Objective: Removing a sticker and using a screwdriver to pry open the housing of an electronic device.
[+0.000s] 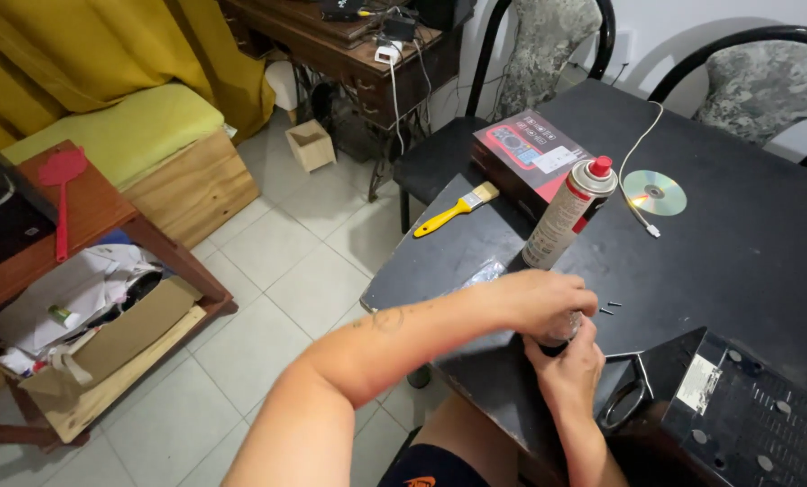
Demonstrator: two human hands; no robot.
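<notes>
Both hands, left [537, 302] over right [568, 368], clamped around a small dark object [559, 343] on the black table [746, 261] beside a spray can [568, 215], best kept steadied.

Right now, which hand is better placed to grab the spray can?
Left, probably: the left hand sits atop the dark object, just below the can; the right hand grips that object from underneath, farther away.

We see a black bench [746, 243] carrying a spray can [568, 215], brush [456, 209], disc [654, 192], red box [531, 153], white cable [640, 171] and screws [609, 307].
</notes>
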